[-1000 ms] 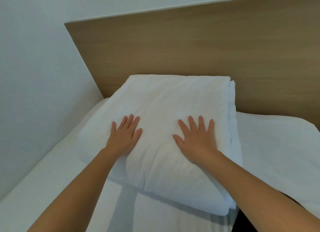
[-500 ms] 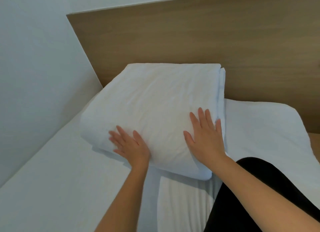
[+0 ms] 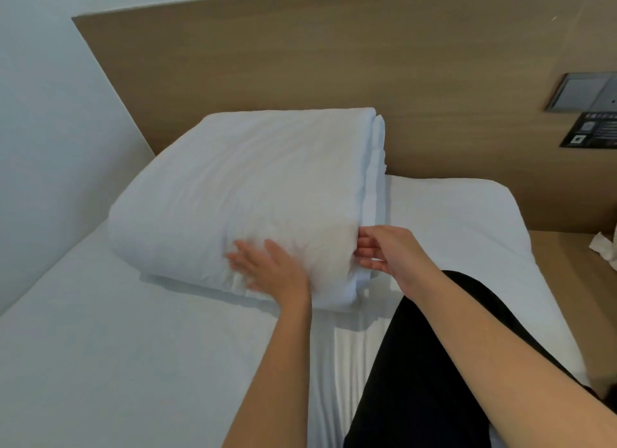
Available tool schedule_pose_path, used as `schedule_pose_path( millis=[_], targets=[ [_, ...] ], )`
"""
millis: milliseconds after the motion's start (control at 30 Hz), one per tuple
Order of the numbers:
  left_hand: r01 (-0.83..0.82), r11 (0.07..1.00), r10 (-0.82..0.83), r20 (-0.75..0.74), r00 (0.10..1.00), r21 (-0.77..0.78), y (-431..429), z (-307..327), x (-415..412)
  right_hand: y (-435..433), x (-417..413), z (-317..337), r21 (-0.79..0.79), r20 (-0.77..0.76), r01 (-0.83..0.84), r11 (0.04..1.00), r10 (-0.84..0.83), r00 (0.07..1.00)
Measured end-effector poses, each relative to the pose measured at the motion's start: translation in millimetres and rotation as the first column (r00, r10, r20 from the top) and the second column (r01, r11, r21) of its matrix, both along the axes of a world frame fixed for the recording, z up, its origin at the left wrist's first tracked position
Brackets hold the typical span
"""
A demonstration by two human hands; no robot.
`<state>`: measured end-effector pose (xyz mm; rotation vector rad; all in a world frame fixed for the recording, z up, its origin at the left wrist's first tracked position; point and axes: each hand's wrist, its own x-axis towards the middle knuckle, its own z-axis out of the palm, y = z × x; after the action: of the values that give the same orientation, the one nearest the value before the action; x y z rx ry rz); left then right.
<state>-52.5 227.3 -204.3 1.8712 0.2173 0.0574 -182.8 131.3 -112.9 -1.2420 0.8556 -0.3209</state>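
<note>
Duvet (image 3: 253,193) sits folded at the bed's (image 3: 100,347) head; press your left hand (image 3: 270,270) flat, fingers spread, while your right hand (image 3: 390,250), fingers seemingly straight against the layers, squares that edge.

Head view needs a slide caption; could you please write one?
Left hand rests flat on a folded white duvet while right hand touches its layered edge, by the headboard.

We see the left hand (image 3: 267,267) motion-blurred on the folded duvet (image 3: 253,187), the switch panel (image 3: 584,92) cut by the right edge, placard (image 3: 592,130) text unreadable.
</note>
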Motion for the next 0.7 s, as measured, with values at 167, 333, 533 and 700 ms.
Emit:
schedule_pose_path(
  millis=[167, 333, 533, 700],
  targets=[
    [-0.085, 0.973, 0.046, -0.175, 0.983, -0.217, -22.9, -4.5, -35.9, -0.4, -6.3, -2.1, -0.132, -0.108, -0.167, 0.977, 0.154, 0.982],
    [-0.128, 0.982, 0.083, -0.292, 0.953, -0.14, -66.4, 27.5, -13.9, -9.7, 0.8, 1.8, -0.222, -0.1, -0.176, 0.959, 0.157, 0.982],
    [-0.008, 0.978, -0.039, -0.226, 0.973, -0.206, -31.4, 5.3, -30.9, -7.3, -3.4, -21.5, -0.199, -0.059, -0.169, 0.965, 0.161, 0.985],
    [-0.041, 0.957, -0.043, -0.282, 0.958, -0.286, -39.4, 20.1, -41.3, -2.4, -4.6, -25.5, -0.083, -0.023, -0.205, 0.975, 0.204, 0.979]
  ],
)
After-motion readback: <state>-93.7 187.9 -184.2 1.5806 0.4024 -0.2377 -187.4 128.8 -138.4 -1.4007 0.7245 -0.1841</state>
